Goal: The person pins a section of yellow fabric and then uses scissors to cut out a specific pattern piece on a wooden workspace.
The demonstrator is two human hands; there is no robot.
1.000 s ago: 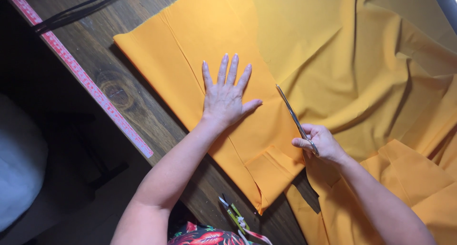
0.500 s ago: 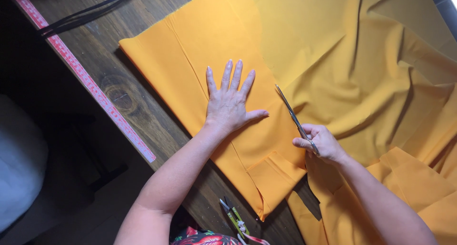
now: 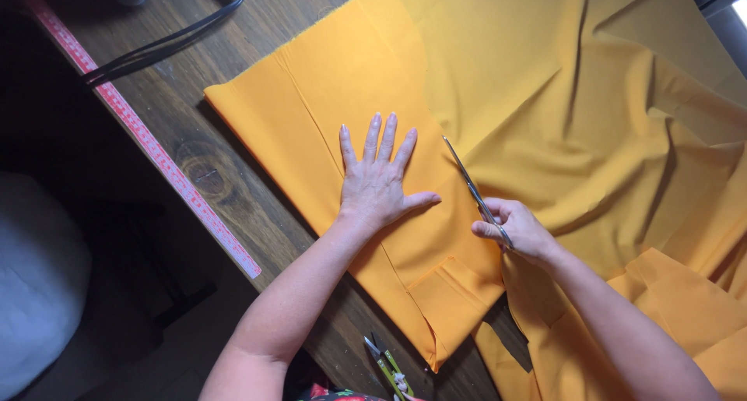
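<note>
My left hand [image 3: 377,179] lies flat with fingers spread on a folded piece of orange fabric [image 3: 327,113] that rests on the dark wooden table [image 3: 210,175]. My right hand [image 3: 517,230] grips a pair of scissors [image 3: 471,187]. Their blades point away from me along the edge where the folded piece meets the larger spread of the same orange cloth [image 3: 560,97]. The scissor handles are hidden inside my fingers.
A pink measuring tape [image 3: 148,140] runs along the table's left edge. Black cables [image 3: 163,43] lie at the far left corner. Small green-handled thread snips [image 3: 389,366] lie near the front edge. More orange fabric [image 3: 685,307] is bunched at the right.
My left hand has slid slightly farther up the folded piece. The scissors stay along the cut line in my right hand, which has barely moved.
</note>
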